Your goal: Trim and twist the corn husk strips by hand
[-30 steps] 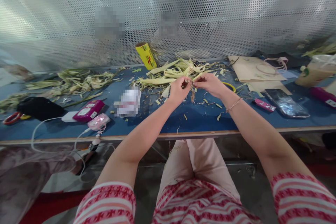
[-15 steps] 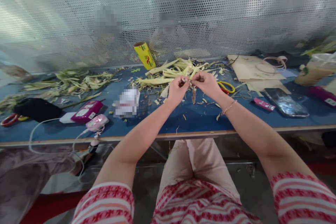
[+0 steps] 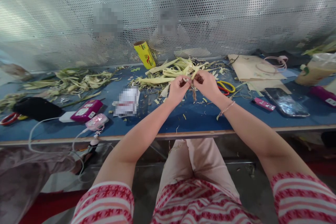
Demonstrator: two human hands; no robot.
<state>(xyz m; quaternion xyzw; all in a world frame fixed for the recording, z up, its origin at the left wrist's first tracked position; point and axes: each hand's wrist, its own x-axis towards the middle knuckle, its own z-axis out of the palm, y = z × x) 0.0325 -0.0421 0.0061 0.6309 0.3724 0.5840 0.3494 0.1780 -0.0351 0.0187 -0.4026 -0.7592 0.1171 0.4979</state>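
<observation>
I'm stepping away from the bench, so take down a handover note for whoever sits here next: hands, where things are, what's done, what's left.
Left hand: pinching one end of a small braided strip, raised over the table.
Right hand: pinching the same strip from the other side; its brown tail hangs down between the hands.
Things: pile of pale leaf strips just behind the hands; yellow scissors to the right; second strip pile far left.
Done: a short length looks braided.
Left: most strips lie loose in the piles; scraps litter the table.

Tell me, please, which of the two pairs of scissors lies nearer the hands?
The yellow-handled scissors, just beside the right hand; the red-handled scissors lie at the far left table edge.
</observation>
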